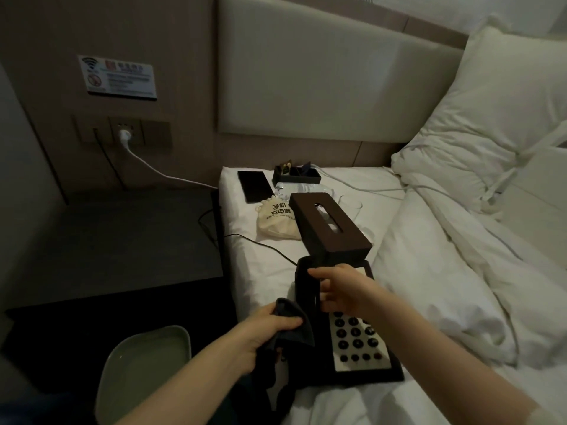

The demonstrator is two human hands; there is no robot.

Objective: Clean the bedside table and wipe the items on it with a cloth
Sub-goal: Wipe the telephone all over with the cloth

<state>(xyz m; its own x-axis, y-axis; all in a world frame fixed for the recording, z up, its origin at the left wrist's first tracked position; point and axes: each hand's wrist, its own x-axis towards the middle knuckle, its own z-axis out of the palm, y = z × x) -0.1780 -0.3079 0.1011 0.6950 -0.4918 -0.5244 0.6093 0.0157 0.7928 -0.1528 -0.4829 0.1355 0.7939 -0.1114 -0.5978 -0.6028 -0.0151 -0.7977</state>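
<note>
1. Dim hotel-type room. The white bed [429, 271] fills the right side of the frame, and the dark bedside table [116, 240] at left centre looks to have nothing on it, because its stuff sits on the sheet instead.
2. Closest in, bottom left: a pale basin [144, 363] with what looks like water in it, low beside the bed.
3. The left hand [260, 335], lower centre, is clenched around a dark cloth [294, 326] that hangs down past the phone's left edge.
4. The right hand [340, 292] reaches just above it, fingers curled on the handset [306, 289] of the black telephone [362, 342]. Whether it's properly gripping or just lifting an edge, I can't tell.
5. The bit that matters: the handset runs lengthwise along the phone's left side, pointing away up the frame, and the cloth hand is right next to its near end. So my guess is the cloth sweeps up along that long axis while the right hand steadies it.
6. Just past the phone there's a brown tissue box [331, 228], its near end propped on the phone's top.
7. Farther back: a cloth pouch [277, 222], a water bottle [303, 189], a flat black tray [254, 186] and a small organiser box [296, 174], then the headboard.
</note>
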